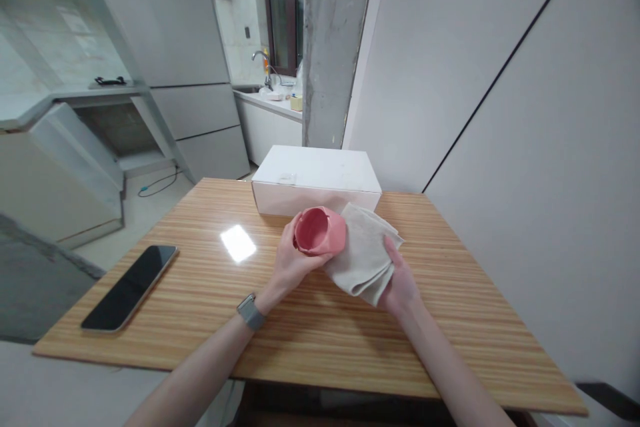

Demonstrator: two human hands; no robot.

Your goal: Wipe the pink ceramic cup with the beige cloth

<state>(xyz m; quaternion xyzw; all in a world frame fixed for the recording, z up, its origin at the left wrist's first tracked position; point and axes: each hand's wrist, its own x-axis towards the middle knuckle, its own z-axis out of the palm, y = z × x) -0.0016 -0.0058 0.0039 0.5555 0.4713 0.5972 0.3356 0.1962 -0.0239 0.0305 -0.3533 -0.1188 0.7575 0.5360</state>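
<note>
Your left hand [291, 259] grips a cup [336, 233]; your right hand [403, 287] grasps a cloth [363, 250]. Beyond both hands, a box [316, 170] sits on the bench [200, 287].

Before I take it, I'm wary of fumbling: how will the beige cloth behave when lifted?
The beige cloth is likely floppy; its folded edges curve loosely. Those thin layers suggest little weight. Its matte surface probably won't slip easily.

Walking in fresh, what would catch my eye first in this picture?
Probably the pink cup-like object, held in the left grip mid-picture, vivid against the wooden table. Just right of it, the right grip holds a folded pale cloth. Next come the white box near the table's far edge and the dark-screened phone at left.
</note>
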